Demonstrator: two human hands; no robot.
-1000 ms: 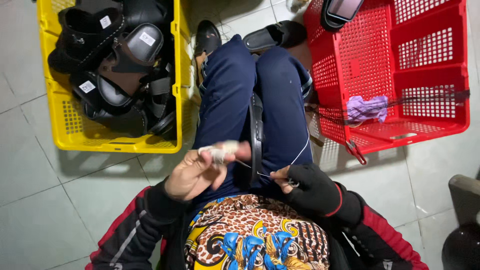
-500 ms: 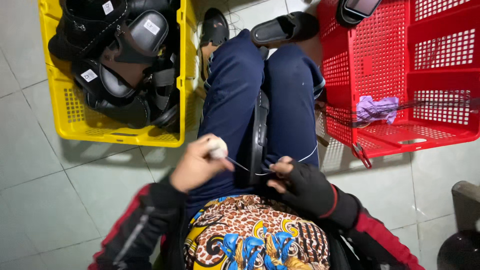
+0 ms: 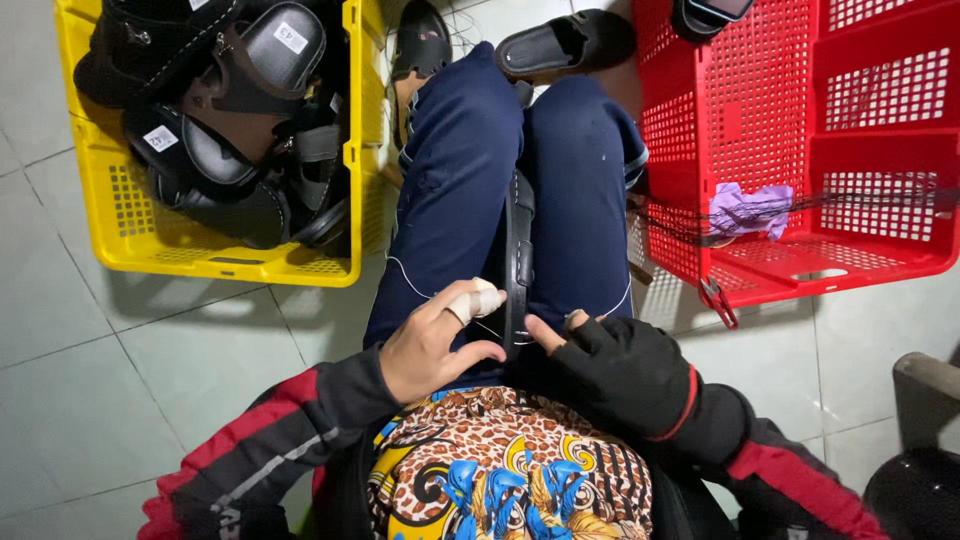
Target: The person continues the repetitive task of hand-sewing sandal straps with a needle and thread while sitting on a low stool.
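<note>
A long black strap lies in the gap between my knees, on dark blue trousers. My left hand, one finger wrapped in white tape, pinches the strap's near end from the left. My right hand, in a black fingerless glove, meets it from the right, with fingertips closed against the strap. A thin white thread loops over my left thigh to the left hand, and another stretch curves over the right thigh to the right hand. Any needle is too small to make out.
A yellow crate full of black sandals stands at the left. A red crate holding a purple cloth stands at the right. Black slippers lie on the tiled floor past my knees. A dark object sits bottom right.
My left hand came down from its raised pull and closed in on the strap. My right hand moved left to meet it. The thread now lies slack over the thighs.
</note>
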